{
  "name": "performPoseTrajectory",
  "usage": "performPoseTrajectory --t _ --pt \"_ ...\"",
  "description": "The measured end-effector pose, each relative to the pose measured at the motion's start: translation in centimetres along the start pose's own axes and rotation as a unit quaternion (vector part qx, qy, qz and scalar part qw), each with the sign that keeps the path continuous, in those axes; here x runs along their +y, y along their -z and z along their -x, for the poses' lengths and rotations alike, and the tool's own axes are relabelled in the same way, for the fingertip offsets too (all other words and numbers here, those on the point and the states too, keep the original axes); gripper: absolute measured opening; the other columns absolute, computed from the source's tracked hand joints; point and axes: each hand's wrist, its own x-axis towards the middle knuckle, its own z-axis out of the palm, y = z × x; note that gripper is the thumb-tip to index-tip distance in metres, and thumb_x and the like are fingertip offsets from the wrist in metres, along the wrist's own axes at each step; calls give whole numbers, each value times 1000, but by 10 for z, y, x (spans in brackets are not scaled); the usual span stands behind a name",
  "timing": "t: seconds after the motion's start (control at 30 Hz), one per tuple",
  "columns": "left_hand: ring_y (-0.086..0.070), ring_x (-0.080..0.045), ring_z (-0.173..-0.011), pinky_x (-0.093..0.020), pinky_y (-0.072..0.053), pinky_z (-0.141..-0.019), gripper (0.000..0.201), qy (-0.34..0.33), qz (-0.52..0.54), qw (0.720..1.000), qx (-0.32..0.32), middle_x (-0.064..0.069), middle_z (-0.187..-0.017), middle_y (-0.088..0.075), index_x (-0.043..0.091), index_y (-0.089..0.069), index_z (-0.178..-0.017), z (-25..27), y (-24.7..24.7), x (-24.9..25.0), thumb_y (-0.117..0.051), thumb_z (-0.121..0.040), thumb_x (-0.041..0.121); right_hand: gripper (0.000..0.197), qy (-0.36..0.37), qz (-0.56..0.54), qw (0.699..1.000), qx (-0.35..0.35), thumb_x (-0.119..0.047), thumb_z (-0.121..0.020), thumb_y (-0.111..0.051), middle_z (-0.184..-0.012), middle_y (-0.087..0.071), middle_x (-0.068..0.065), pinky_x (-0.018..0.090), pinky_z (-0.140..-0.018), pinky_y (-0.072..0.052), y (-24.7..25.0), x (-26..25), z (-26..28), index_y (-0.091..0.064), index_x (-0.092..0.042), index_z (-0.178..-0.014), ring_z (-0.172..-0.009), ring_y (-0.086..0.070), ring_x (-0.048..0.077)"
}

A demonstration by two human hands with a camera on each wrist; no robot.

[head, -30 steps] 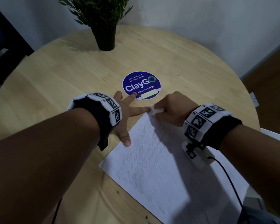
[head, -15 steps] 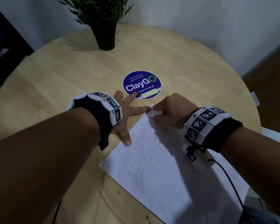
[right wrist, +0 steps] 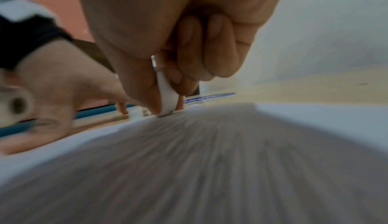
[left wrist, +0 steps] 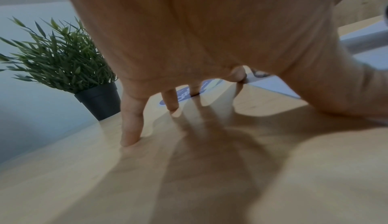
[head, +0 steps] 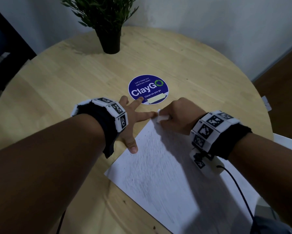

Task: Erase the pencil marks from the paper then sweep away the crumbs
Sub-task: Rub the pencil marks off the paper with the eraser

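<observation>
- Head view: the right hand point(head: 179, 115) pinched a white eraser point(head: 162, 118) at the far corner of the paper point(head: 158, 174), which lay on the round wooden table point(head: 57, 85) and was grey with pencil marks point(head: 147, 166) (mostly uncleared).
- Left wrist view: the left hand point(left wrist: 189, 36) was spread flat, fingers point(left wrist: 131, 123) straight, holding nothing.
- Right wrist view: the eraser's tip point(right wrist: 166, 109) met the sheet's edge; I judged a hard stroke there could crumple the corner.

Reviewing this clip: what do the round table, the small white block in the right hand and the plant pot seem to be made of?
Round table: light wood, matt, with visible grain and plank seams.
Small white block: probably a rubber or vinyl eraser, smooth, its tip greyed where it meets the white paper sheet.
Black plant pot: likely matt plastic; uncertain.
</observation>
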Motion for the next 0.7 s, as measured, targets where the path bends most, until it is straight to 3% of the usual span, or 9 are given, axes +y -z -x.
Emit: performPoseTrajectory --t 0.07,0.2,0.3,0.47,0.6,0.7 --pt "-17 -35 -130 -51 -33 -105 131 1 3 1000 1 -1 -157 26 61 19 -139 0 -1 0 -77 -52 73 28 16 10 999 -28 -40 -84 -52 -59 -43 1 30 -62 -44 -3 -5 4 -49 -21 -63 -61 -44 26" --pt "-15 -35 -132 -51 -33 -105 130 1 6 1000 -4 0 -157 26 60 18 -140 0 0 0 -77 -53 73 37 -9 17 1000 -18 -34 -85 -56 -57 -43 2 29 -60 -37 6 3 -1 -42 -19 -55 -64 -43 29" --pt "-16 -35 -132 -50 -34 -101 131 1 3 1000 5 1 -157 25 61 19 -139 -1 -1 1 -77 -52 73 24 -7 15 1000 -26 -36 -86 -56 -67 -53 4 29 -65 -42 -2 -5 3 -58 -22 -65 -68 -46 28" --pt "-15 -34 -132 -48 -32 -102 130 4 7 1000 -4 0 -157 27 61 21 -138 1 0 2 -77 -54 72 40 -27 16 999 -7 -34 -83 -59 -57 -41 0 28 -61 -34 6 3 -3 -39 -19 -53 -65 -44 29" --pt "-14 -35 -133 -49 -32 -102 131 3 4 1000 0 1 -157 25 62 21 -138 0 -1 2 -78 -53 71 32 -5 23 999 -43 -34 -81 -60 -58 -41 -1 28 -62 -36 1 -5 2 -42 -20 -58 -64 -43 27" --pt "-14 -35 -134 -49 -32 -104 130 7 -1 1000 -6 0 -157 26 58 19 -141 0 -1 1 -76 -54 73 36 -23 12 999 -21 -32 -81 -58 -57 -40 2 28 -60 -35 3 -2 -2 -40 -17 -54 -63 -42 28"
